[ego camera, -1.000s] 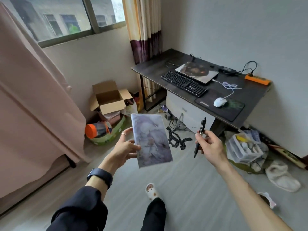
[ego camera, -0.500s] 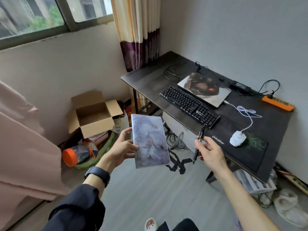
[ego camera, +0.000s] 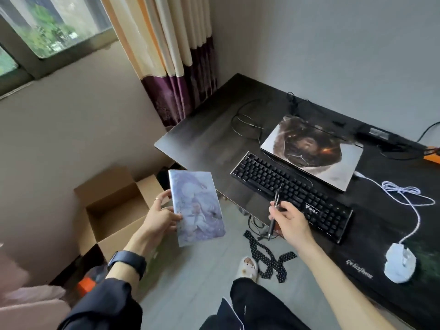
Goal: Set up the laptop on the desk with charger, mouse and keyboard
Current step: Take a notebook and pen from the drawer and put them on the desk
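Done so far: laptop lay flat on the tabletop with its lid down; keyboard sat just in front of it, near the front edge; mouse sat on a dark mouse pad to the right.
Mouse cable: white lead looped back toward the laptop's right corner; whether it was plugged in could not be told.
Charger: black brick lay behind the laptop by the wall, near an orange power strip at the frame edge; its connection to the laptop was not visible.
Left to do (judgement): open the lid and confirm the charger and keyboard leads. The placing looked mostly finished.
Left hand: gripped a pale illustrated notebook by its edge, held above the floor and off the tabletop.
Right hand: fingers curled round a black pen, held over the keyboard's near end.
Surface: dark wood-look tabletop, left part bare except for a thin looped black wire.
Room: grey floor with a dotted black strap, an open cardboard box by the wall, a striped curtain and a window.
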The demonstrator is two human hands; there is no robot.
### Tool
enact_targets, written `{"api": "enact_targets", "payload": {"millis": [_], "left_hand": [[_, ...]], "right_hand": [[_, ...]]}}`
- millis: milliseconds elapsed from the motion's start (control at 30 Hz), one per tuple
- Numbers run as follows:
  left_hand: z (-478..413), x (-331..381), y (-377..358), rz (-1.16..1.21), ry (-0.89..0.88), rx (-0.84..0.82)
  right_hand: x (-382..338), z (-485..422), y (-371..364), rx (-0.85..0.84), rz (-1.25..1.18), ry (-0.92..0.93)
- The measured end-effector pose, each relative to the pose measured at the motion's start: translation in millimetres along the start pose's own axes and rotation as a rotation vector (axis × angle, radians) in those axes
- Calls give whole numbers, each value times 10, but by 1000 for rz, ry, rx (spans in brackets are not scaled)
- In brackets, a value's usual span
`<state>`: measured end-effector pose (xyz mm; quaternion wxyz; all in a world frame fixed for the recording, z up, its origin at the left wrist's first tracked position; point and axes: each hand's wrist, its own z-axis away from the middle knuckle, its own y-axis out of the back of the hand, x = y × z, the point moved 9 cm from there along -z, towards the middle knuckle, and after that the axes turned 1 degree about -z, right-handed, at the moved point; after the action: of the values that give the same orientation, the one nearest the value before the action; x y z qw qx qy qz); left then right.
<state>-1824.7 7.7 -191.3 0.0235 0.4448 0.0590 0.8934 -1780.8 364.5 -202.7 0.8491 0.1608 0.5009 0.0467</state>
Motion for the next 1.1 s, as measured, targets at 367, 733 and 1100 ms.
{"api": "enact_targets", "payload": {"millis": [367, 733, 1100], "left_hand": [[-2010, 1004, 88, -160, 144, -105], [-3739, 1709, -624, -380, 142, -410], [-4410, 1738, -973, -802, -13, -463]], "right_hand": [[-526, -1452, -645, 8, 58, -187], [-700, -2047, -1119, 253, -37, -440], [-735, -2215, -1394, 350, -87, -582]]}}
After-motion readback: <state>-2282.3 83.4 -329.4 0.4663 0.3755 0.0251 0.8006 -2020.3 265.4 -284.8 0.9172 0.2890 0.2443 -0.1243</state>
